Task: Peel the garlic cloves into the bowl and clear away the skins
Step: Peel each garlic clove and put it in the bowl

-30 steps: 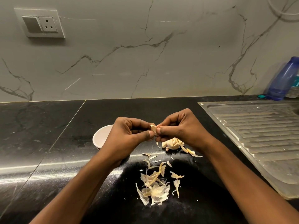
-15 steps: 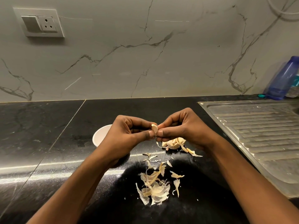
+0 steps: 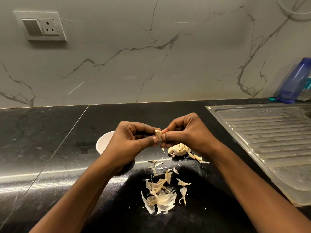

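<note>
Counter (image 3: 50, 140): black polished stone, glossy, with a thin seam running slantwise on the left.
Wall (image 3: 134, 64): pale marble with dark veins; a socket plate (image 3: 41, 26) sits at the upper left.
Sink (image 3: 269, 140): a ribbed steel drainboard set into the counter on the right; a blue bottle (image 3: 294, 81) stands at the back corner by the wall.
Clove (image 3: 158, 133): pale, held up above the counter, squeezed between the two grips.
Left grip (image 3: 129, 142): fingers curled, thumb and forefinger pinching the clove from the left.
Right grip (image 3: 188, 133): fingers curled, fingertips pinching the same clove from the right.
Bowl (image 3: 104, 142): white, on the counter, partly hidden behind the left grip; its contents are hidden.
Bulb (image 3: 177, 149): on the counter just under the right grip, loose skin trailing from it.
Skins (image 3: 159, 194): a papery scatter on the counter between the forearms, nearer the person than the grips.
</note>
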The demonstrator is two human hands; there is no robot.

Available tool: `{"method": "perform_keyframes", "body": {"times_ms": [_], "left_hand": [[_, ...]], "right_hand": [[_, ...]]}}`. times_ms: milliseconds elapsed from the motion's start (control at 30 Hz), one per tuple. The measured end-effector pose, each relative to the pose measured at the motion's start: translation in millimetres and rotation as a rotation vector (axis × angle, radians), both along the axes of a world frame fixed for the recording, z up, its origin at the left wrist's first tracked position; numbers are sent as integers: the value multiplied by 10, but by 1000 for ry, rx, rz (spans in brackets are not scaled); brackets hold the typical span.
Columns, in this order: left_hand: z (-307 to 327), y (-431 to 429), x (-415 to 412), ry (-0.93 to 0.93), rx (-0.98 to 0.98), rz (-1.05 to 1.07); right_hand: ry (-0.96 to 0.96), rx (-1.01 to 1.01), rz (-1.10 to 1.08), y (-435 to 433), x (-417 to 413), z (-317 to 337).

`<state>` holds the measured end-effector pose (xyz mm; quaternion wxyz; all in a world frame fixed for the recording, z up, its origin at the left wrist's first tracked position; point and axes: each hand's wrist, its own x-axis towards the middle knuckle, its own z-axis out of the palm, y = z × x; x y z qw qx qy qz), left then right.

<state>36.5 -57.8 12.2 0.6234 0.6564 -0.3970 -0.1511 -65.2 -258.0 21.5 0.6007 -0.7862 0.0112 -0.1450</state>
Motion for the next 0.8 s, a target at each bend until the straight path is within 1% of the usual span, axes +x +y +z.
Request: {"method": "perform_keyframes", "body": {"times_ms": [100,200,367,600,700,800], "left_hand": [[16,10,23,57,-30,-29],[16,13,37,156,-62,-79],[23,0,28,334,-93,-103],[21,-17,18,345,-76,-71],[19,-10,14,332,-59,-68],[29,-18,-9,369,-56,-71]], "right_hand": [[-11,31,9,6,-2,9],[-27,65,4,-3,-1,16],[-36,34,-17,-17,4,21],[26,32,44,-73,-26,61],[20,-18,26,-58,-20,48],[4,-60,-11,-58,-12,38]]}}
